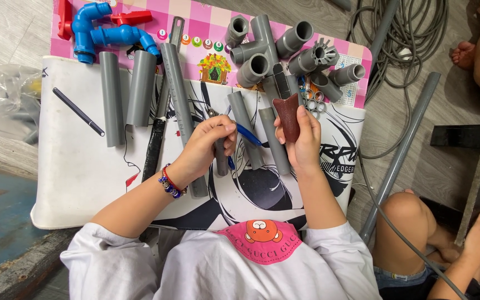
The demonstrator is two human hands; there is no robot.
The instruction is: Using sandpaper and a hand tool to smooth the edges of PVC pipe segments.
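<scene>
My left hand (209,145) is closed around a short grey pipe piece (221,159) and a blue-handled tool (247,133), over a white printed mat (84,172). My right hand (302,141) holds up a dark reddish-brown piece of sandpaper (288,115) between thumb and fingers. Two short grey pipe lengths (270,139) lie on the mat between and just beyond the two hands.
Grey pipe lengths (126,91), a long grey pipe (179,94), a black pen (78,111), grey elbow and tee fittings (268,47) and blue fittings (106,30) lie ahead. A long grey pipe (406,144), cable coil (412,33) and other people's legs (412,222) are at right.
</scene>
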